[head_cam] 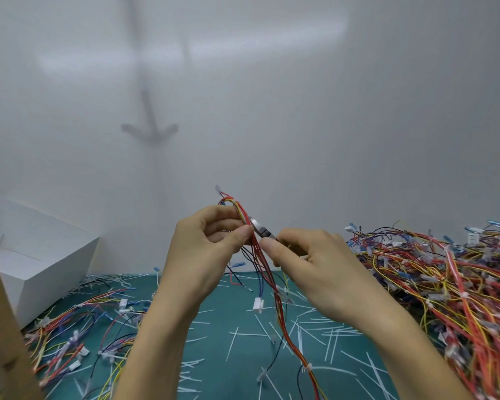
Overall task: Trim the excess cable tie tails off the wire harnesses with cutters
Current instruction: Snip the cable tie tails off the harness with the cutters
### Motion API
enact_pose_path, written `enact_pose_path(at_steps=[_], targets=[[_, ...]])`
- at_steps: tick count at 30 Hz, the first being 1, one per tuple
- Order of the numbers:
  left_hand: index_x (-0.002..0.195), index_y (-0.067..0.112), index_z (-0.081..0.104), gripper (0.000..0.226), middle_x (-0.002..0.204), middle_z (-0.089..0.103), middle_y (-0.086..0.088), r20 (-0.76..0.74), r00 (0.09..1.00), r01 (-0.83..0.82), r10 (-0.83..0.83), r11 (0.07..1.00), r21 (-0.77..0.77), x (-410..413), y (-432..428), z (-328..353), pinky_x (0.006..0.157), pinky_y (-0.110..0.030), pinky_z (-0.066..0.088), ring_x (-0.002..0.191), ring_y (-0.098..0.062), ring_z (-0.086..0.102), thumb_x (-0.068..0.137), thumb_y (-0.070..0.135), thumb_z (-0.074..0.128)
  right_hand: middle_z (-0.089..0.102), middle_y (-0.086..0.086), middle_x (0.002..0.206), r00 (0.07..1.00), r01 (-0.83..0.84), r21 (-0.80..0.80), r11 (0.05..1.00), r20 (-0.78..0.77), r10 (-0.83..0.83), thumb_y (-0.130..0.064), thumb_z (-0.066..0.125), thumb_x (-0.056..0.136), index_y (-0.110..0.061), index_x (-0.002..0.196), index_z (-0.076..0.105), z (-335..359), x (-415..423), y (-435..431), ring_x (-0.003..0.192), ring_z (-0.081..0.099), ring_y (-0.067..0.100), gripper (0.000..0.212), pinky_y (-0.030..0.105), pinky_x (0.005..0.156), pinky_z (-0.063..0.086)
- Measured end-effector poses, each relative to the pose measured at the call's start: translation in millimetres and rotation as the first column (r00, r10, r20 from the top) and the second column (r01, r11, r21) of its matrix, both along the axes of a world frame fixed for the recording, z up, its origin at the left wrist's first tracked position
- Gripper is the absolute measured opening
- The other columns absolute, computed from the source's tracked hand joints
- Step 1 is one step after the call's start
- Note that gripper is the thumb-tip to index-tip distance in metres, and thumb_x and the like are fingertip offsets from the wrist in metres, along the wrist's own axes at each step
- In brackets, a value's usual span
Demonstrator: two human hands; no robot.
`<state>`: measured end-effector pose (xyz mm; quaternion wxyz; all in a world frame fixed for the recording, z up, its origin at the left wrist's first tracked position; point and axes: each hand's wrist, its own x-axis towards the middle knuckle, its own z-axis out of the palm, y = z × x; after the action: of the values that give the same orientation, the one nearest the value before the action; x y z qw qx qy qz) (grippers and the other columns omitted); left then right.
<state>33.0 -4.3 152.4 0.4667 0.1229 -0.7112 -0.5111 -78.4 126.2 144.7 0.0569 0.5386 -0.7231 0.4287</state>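
My left hand (pixel 205 246) pinches a wire harness (pixel 274 290) of red, yellow and dark wires, held up above the green mat. The bundle hangs down from my fingers, with a white connector (pixel 258 305) dangling and a white cable tie (pixel 309 367) lower on it. My right hand (pixel 309 264) grips the cutters (pixel 261 228). Their metal jaws sit against the bundle right beside my left fingertips. The cutter handles are hidden inside my right hand. Whether the jaws are closed on a tie tail cannot be seen.
A big heap of harnesses (pixel 451 284) fills the right side. A smaller pile of harnesses (pixel 78 333) lies on the left. Several cut white tie tails (pixel 300 339) litter the green mat (pixel 228 321). A white box (pixel 38 255) stands at far left, a cardboard edge (pixel 3 327) nearer me.
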Motion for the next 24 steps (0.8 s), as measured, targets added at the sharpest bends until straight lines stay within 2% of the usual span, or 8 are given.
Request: enact_pose_path(at_steps=[4,7,9,12,15,19,24], targets=[[0.092,0.018,0.069,0.019,0.075,0.075,0.007,-0.03,1.0,-0.002,0.002,1.0,-0.009,-6.6,6.2,-1.0,0.065,-0.014,0.053,0.068,-0.002,0.07,0.083,0.001,0.073,0.05,-0.003,0.058,1.0,0.008,-0.03,1.0,-0.011,-0.008,-0.064,0.042,0.091,-0.02,0.071,0.056,1.9,5.5,0.6,0.055,0.038,0.012,0.05,0.029,0.052,0.029],[0.093,0.015,0.07,0.017,0.077,0.075,0.002,-0.058,0.998,-0.001,0.002,1.0,0.01,-8.3,7.0,-1.7,0.066,-0.015,0.054,0.068,-0.004,0.07,0.083,0.001,0.073,0.054,0.008,0.063,0.999,0.033,-0.081,0.996,0.037,-0.03,-0.065,0.04,0.088,-0.015,0.074,0.058,3.7,5.7,-0.1,0.059,0.046,0.023,0.055,0.038,0.056,0.04],[0.094,0.015,0.07,0.016,0.078,0.075,0.0,-0.063,0.998,-0.017,0.018,1.0,0.025,-7.0,6.4,-1.7,0.067,-0.017,0.055,0.069,-0.005,0.071,0.083,0.004,0.074,0.056,0.011,0.063,0.99,0.037,-0.12,0.992,0.142,-0.02,-0.063,0.044,0.088,-0.015,0.073,0.061,4.7,3.1,0.1,0.06,0.052,0.03,0.053,0.046,0.061,0.048],[0.093,0.018,0.07,0.016,0.079,0.076,0.004,-0.069,0.997,-0.023,0.026,0.999,0.044,-4.9,6.4,-0.4,0.063,-0.017,0.055,0.068,-0.006,0.071,0.083,0.008,0.075,0.059,0.0,0.059,0.95,0.033,-0.165,0.986,0.312,0.02,-0.064,0.049,0.084,-0.018,0.075,0.065,5.6,-4.2,2.5,0.054,0.054,0.017,0.049,0.051,0.067,0.053],[0.093,0.02,0.071,0.015,0.082,0.077,0.002,-0.087,0.996,-0.011,0.017,0.998,0.06,-2.1,6.5,2.1,0.061,-0.017,0.054,0.068,-0.01,0.072,0.082,0.01,0.076,0.056,-0.004,0.058,0.933,0.0,-0.137,0.991,0.357,0.049,-0.069,0.059,0.073,-0.013,0.082,0.067,5.2,-9.1,5.2,0.056,0.052,0.013,0.057,0.052,0.067,0.053],[0.093,0.025,0.073,0.014,0.085,0.078,0.0,-0.092,0.995,0.043,-0.038,0.998,0.051,0.1,9.2,3.5,0.06,-0.014,0.051,0.071,-0.013,0.073,0.082,0.016,0.074,0.065,-0.01,0.062,0.938,-0.06,-0.1,0.993,0.334,0.091,-0.05,0.073,0.078,-0.029,0.084,0.072,0.7,-5.3,1.4,0.053,0.052,0.003,0.021,0.039,0.063,0.054],[0.104,0.027,0.075,0.019,0.094,0.077,0.003,-0.037,0.998,0.051,-0.051,0.999,0.015,-0.9,7.4,2.1,0.067,-0.017,0.056,0.079,-0.009,0.072,0.091,0.015,0.067,0.055,-0.006,0.054,0.949,-0.073,-0.178,0.981,0.291,0.123,-0.036,0.073,0.085,-0.019,0.079,0.07,-1.4,-1.6,-3.2,0.057,0.05,0.015,0.018,0.045,0.061,0.052]])
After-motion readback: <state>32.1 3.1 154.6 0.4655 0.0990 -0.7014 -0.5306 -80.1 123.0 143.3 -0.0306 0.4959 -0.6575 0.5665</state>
